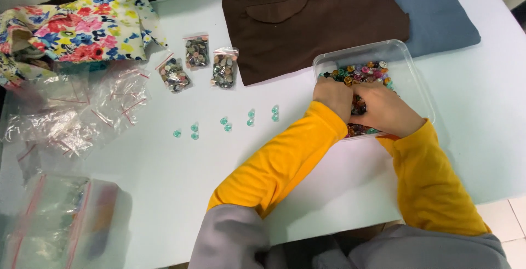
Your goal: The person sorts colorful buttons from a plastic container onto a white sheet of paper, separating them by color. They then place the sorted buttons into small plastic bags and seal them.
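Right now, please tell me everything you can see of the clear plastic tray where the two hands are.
The clear plastic tray is a shallow rectangle with rounded corners, see-through and thin-walled. It lies flat on the pale table, its far edge beside the brown cloth and blue cloth. It holds many small mixed-colour buttons. The left hand and right hand reach into it, covering its near part.

Three small clear zip bags of buttons (pixel 196 61) are lying far left of centre; empty clear bags (pixel 82 110) are sprawling left, and filled ones (pixel 55 225) are sitting near-left.
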